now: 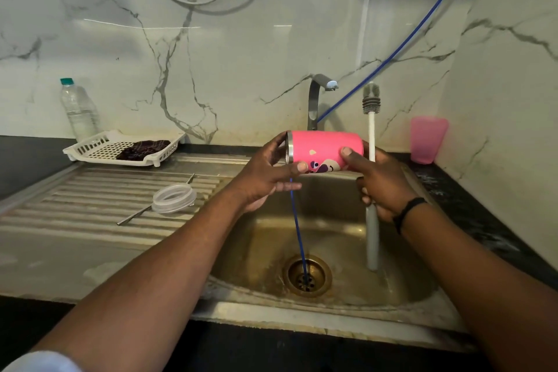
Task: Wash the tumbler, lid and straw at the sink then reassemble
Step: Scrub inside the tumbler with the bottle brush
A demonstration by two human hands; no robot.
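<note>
Grip: both hands are holding the pink tumbler (324,151) sideways over the sink basin (332,238), steel rim pointing toward the person's left.
Left hand (265,178): is curling round the open rim end, thumb lying along the near side of the pink wall, fingers wrapping behind the rim.
Right hand (380,181): is pinching the base end of the tumbler with the thumb on the near side, while the lower fingers are clamping the white handle of a bottle brush (371,136) against the palm.
Bottle brush: is standing nearly upright, bristle head rising above the tumbler's base end, handle tip hanging down below the hand into the basin.
Lid (174,198): is lying on the ribbed drainboard (90,199), well to the left of the grip, clear and round.
Straw (142,212): is resting on the drainboard, a thin metal rod passing under or behind the lid; which one cannot be told.
Tap (320,90): is standing just behind the tumbler; no water stream is showing.
Blue tube (297,226): is running down from below the grip into the drain (307,276).
Far left of grip: a white tray (90,149) is holding a dark cloth (142,149), with a plastic bottle (79,110) behind it.
Right of grip: a pink cup (428,139) is sitting on the dark counter by the wall.
</note>
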